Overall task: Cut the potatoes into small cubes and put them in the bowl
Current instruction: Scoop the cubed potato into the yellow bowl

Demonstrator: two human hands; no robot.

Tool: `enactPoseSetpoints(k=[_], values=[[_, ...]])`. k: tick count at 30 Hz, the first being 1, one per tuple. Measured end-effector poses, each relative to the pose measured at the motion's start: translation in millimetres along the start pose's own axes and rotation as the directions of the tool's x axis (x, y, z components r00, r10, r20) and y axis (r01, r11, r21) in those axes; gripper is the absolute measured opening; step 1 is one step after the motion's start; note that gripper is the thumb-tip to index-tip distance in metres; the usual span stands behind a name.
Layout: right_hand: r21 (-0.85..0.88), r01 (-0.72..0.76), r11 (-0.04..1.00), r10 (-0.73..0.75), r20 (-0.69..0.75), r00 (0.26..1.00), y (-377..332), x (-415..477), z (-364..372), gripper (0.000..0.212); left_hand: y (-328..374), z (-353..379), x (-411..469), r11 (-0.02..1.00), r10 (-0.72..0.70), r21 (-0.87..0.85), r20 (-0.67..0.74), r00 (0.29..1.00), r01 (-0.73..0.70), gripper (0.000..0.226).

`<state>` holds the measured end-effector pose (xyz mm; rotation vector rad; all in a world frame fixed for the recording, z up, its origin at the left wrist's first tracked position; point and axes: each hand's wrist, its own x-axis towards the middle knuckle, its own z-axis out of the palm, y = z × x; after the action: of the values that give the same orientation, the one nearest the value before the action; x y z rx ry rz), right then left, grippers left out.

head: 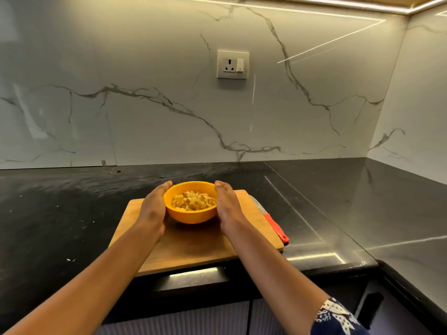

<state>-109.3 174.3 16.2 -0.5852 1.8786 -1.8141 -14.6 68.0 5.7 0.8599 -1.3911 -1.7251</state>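
On a wooden cutting board (193, 247) at the black counter's (72, 201) front edge, the left hand (153, 211) and right hand (228, 209), fingers straight and pressed together, flank an orange bowl (191, 217) of pale potato cubes (193, 201), with a red-handled knife (275, 228) along the board's right edge and the counter running back to a marble wall (145, 117).

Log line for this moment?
potato cubes: in orange bowl | bowl: on cutting board | left grip: open, bowl's left side | right grip: open, bowl's right side | knife: idle, board's right edge
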Motion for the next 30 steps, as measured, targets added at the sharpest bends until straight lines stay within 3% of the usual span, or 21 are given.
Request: enactPoseSetpoints(k=[3, 5, 8, 10, 13, 19, 22, 24, 27, 29, 30], values=[[-0.193, 0.124, 0.973, -0.123, 0.016, 0.992, -0.7, 9.2, -19.1, 0.043, 3.3, -19.4, 4.1, 0.917, 0.221, 0.337, 0.017, 0.975, -0.213, 0.042], [-0.461, 0.222, 0.859, -0.226, 0.049, 0.973, 3.8, 19.9, -42.4, 0.039, 1.8, -41.7, 5.7, 0.688, 0.314, 0.671, 0.068, 0.947, -0.277, 0.042], [-0.813, 0.249, 0.526, -0.158, 0.194, 0.968, 18.7, 28.1, -70.9, 0.036, -9.8, -68.8, 11.1, 0.256, 0.129, 0.946, 0.171, 0.977, -0.199, 0.045], [-0.878, 0.303, 0.371, -0.107, 0.283, 0.953, 28.1, 26.9, -74.9, 0.042, -17.9, -74.1, 15.1, 0.085, 0.025, 0.967, 0.24, 0.97, -0.242, 0.055], [-0.897, 0.34, 0.283, -0.115, 0.32, 0.94, 35.1, 24.9, -70.8, 0.052, -16.8, -70.1, 17.4, 0.067, 0.003, 0.956, 0.287, 0.958, -0.286, 0.062], [-0.918, 0.318, 0.238, -0.131, 0.295, 0.947, 38.7, 20.3, -68.7, 0.052, -13.9, -67.5, 25.1, 0.062, -0.004, 0.938, 0.341, 0.94, -0.34, 0.057], [-0.92, 0.298, 0.254, -0.126, 0.274, 0.954, 39.7, 21.0, -67.4, 0.051, -12.5, -65.8, 32.6, 0.093, -0.003, 0.932, 0.351, 0.936, -0.349, 0.056], [-0.898, 0.303, 0.318, -0.183, 0.255, 0.949, 39.5, 21.9, -66.4, 0.047, -10.6, -64.8, 34.1, 0.109, 0.022, 0.929, 0.354, 0.935, -0.354, 0.054], [-0.848, 0.272, 0.454, -0.428, 0.061, 0.902, 34.6, 17.8, -82.7, 0.036, -6.5, -65.4, 23.7, 0.066, 0.108, 0.929, 0.356, 0.928, -0.364, 0.045], [-0.885, 0.202, 0.419, -0.497, -0.038, 0.867, 32.6, 10.4, -105.2, 0.031, -7.7, -69.1, 10.9, 0.037, 0.133, 0.929, 0.362, 0.923, -0.369, 0.043], [-0.909, 0.156, 0.386, -0.467, -0.046, 0.883, 32.4, 6.8, -115.9, 0.028, -9.4, -71.0, 5.0, 0.042, 0.124, 0.927, 0.365, 0.923, -0.373, 0.044]])
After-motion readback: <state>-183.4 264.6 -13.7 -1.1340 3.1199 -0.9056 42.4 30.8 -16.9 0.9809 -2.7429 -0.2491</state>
